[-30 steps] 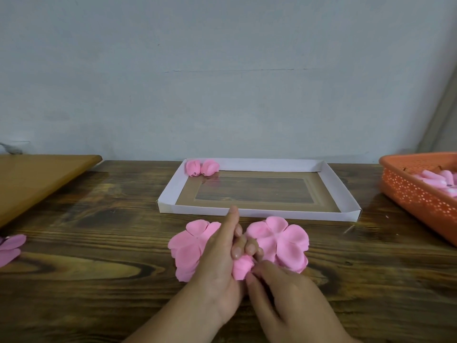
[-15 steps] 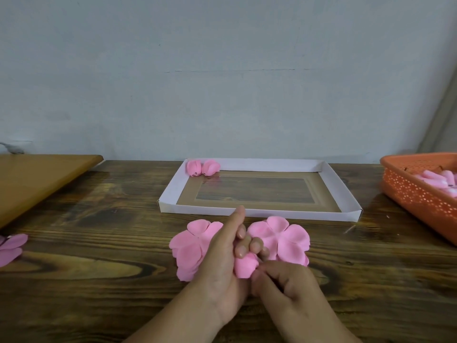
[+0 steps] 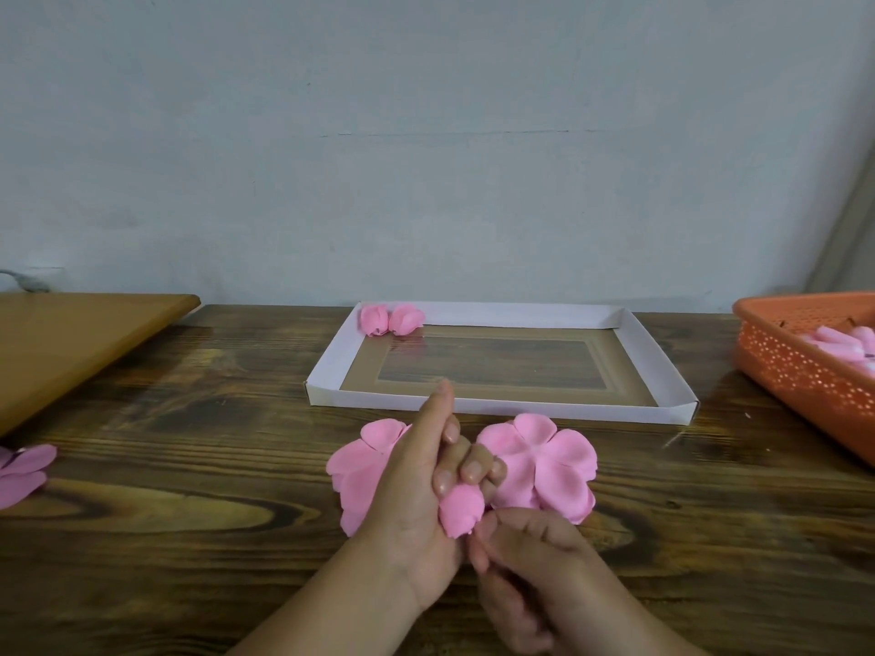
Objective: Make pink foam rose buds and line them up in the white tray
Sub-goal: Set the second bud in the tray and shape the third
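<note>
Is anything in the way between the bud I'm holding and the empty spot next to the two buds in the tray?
Nothing visible blocks it. The bud sits between the left hand and right hand; beyond it only the white tray's low near wall. The floor beside the two finished buds shows bare.

A dark, strongly grained wooden table (image 3: 199, 490) is seen filling the near half of the scene, and a plain pale grey-blue wall (image 3: 426, 134) is seen behind it. At the far left, a lighter brown wooden board (image 3: 71, 338) with a rounded corner is laid over the table's edge.
</note>
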Available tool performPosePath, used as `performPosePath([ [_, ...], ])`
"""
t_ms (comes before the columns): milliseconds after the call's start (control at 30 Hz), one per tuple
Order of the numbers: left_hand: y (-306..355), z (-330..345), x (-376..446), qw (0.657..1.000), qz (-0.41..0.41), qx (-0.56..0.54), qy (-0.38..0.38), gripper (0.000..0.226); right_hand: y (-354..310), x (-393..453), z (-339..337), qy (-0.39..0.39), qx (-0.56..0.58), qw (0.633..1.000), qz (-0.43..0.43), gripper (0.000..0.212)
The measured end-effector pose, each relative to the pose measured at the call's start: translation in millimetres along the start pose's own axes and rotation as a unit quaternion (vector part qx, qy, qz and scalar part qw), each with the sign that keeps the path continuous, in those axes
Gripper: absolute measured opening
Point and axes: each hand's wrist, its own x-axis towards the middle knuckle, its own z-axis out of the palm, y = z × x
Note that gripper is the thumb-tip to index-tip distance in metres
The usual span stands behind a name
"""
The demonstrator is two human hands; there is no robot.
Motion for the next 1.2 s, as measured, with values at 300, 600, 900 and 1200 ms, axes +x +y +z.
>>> performPosePath([
  [300,-0.6,2.4,-4.7,0.998,-0.009,0.066,0.020,0.049,4.3,0.8,1.0,0.156,-0.251,0.952,-0.082,0.024],
  [600,0.0,10.2,-12.2,0.992,0.042,0.115,0.006,0.052,-1.6,4.7,-1.1,0.109,-0.145,0.979,-0.090,0.030],
  [900,0.6,11.7,-16.7,0.988,0.060,0.136,-0.034,0.052,-3.6,6.5,-6.6,0.066,-0.039,0.995,-0.061,0.026],
  [1200,-2.7,8.7,-16.5,0.984,0.074,0.144,-0.078,0.045,-1.6,8.4,-16.7,0.003,0.047,0.999,-0.001,0.028],
])
